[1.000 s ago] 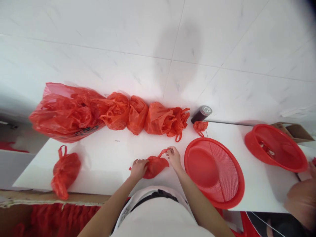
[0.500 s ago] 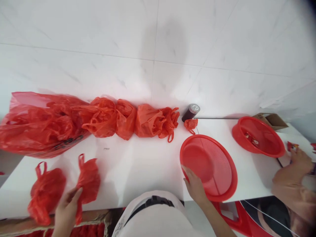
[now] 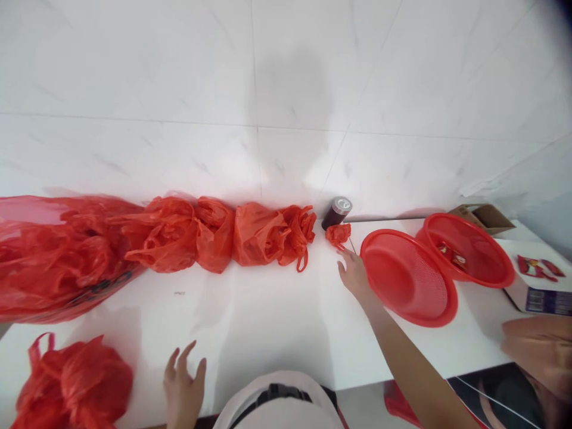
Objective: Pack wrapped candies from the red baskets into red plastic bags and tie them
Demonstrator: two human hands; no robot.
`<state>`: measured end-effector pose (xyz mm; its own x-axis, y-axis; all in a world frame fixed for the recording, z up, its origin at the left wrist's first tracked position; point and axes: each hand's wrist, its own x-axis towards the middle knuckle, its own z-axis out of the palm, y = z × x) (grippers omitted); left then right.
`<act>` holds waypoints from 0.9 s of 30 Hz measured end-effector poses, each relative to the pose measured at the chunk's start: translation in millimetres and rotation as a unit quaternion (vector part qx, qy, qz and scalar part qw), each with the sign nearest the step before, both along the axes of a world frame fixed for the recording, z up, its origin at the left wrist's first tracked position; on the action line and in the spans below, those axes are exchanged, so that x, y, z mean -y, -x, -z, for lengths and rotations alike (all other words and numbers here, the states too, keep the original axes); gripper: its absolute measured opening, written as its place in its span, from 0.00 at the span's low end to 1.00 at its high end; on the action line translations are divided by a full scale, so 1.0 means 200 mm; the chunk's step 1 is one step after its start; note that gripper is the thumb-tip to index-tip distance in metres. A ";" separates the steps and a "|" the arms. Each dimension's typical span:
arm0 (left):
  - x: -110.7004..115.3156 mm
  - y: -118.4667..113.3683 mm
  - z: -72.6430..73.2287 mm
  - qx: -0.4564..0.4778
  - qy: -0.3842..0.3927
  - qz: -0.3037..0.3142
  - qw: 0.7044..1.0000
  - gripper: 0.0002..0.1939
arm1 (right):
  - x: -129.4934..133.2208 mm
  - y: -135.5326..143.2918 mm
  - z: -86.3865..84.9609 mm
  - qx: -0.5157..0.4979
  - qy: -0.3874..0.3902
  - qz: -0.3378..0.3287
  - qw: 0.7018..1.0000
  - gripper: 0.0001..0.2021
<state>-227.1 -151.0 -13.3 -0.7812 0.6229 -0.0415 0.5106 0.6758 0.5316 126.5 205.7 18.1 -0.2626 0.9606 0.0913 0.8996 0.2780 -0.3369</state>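
My left hand (image 3: pixel 184 381) is held over the near edge of the white table (image 3: pixel 268 322), fingers spread and nothing in them. To its left, red plastic bags (image 3: pixel 96 378) lie bunched at the lower left. My right hand (image 3: pixel 355 274) reaches forward with thumb and fingers apart. Its fingertips are at the small crumpled red bag (image 3: pixel 338 234); whether they touch it I cannot tell. Just behind that bag stands a dark can (image 3: pixel 337 213) with a grey top. Right of my hand is a red mesh basket (image 3: pixel 393 271).
Filled red bags (image 3: pixel 214 235) line the wall, with a large red bag (image 3: pixel 58 256) at the left. A second red basket (image 3: pixel 469 247) holds small packets. Beyond are a cardboard box (image 3: pixel 485 217) and a white box (image 3: pixel 536 274). Another person's arm (image 3: pixel 536 339) is at right.
My left hand has let go of a red bag, which now appears bunched with the one at lower left. The mesh basket has shifted right against the other; my right hand has left it.
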 end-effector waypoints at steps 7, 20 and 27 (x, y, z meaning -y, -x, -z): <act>-0.04 -0.05 0.06 0.080 -0.009 0.015 0.997 0.27 | -0.38 0.18 0.18 -0.037 0.079 0.061 0.994 0.17; -0.43 -0.21 -0.19 0.330 -0.093 0.055 0.938 0.28 | 0.51 0.29 -0.14 -0.370 0.131 0.095 0.915 0.13; -0.57 -0.50 -0.44 0.492 -0.069 0.303 0.813 0.23 | 1.01 0.57 -0.37 -0.623 0.356 0.051 0.694 0.13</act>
